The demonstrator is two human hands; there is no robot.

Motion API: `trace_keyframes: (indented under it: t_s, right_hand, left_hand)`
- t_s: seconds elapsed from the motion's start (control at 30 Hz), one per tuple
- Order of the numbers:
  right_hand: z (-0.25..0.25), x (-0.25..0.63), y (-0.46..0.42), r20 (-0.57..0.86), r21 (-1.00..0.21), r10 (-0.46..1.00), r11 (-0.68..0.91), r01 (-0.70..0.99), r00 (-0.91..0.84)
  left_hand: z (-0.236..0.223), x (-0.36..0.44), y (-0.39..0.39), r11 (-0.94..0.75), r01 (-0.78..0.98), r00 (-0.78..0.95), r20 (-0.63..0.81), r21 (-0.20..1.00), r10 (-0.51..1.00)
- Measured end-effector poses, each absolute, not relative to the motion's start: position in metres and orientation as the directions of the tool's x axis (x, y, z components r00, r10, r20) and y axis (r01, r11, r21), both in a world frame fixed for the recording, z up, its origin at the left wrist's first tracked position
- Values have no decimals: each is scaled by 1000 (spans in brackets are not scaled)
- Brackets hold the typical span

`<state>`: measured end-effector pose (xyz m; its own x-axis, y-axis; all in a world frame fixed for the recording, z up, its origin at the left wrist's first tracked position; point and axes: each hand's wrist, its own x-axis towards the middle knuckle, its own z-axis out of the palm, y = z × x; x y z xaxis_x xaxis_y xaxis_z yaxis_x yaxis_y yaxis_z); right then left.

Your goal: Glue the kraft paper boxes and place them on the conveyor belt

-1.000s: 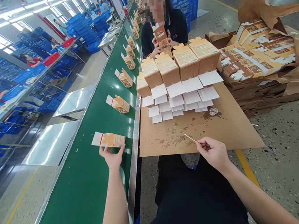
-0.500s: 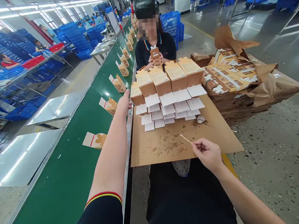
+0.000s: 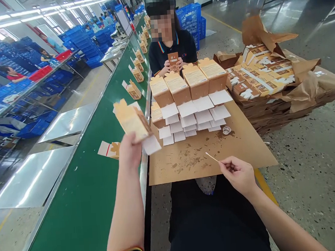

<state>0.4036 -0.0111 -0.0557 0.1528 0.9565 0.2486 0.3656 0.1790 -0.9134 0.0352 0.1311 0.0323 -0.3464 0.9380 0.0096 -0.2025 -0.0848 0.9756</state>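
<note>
My left hand (image 3: 130, 151) grips a tan carton (image 3: 133, 122) with an open white flap, lifted above the edge of the green conveyor belt (image 3: 84, 207). My right hand (image 3: 237, 174) pinches a thin wooden stick (image 3: 212, 157) over the brown cardboard sheet (image 3: 210, 157) on my lap. Rows of upright tan cartons (image 3: 187, 84) with white flaps hanging open stand at the far side of the sheet. A small clear cup (image 3: 226, 130) sits by them. One carton (image 3: 109, 149) lies flat on the belt beside my left arm.
A person in a dark shirt (image 3: 169, 50) sits opposite, holding a carton. More cartons (image 3: 133, 90) ride the belt farther up. A stack of flat cartons in brown paper (image 3: 270, 80) lies on the floor at right. Blue crates (image 3: 193, 22) stand behind.
My left hand left a carton on the belt, reached to the rows of cartons, and now has lifted one up toward me. The right hand stayed put with the stick.
</note>
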Motion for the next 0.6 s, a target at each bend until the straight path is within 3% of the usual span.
trace_keyframes:
  t_s: [0.1, 0.23, 0.6]
  right_hand:
    - [-64, 389, -19, 202, -912, 978, 170, 374, 49]
    - [-79, 363, -17, 190, -881, 969, 238, 410, -155]
    - [-109, 348, -19, 210, -706, 906, 401, 584, -368]
  left_hand:
    - [-18, 59, 59, 52, -300, -247, -131, 952, 960]
    - [-71, 88, 13, 171, -341, -296, -278, 924, 914]
    - [-83, 91, 11, 184, -278, -321, -272, 943, 907]
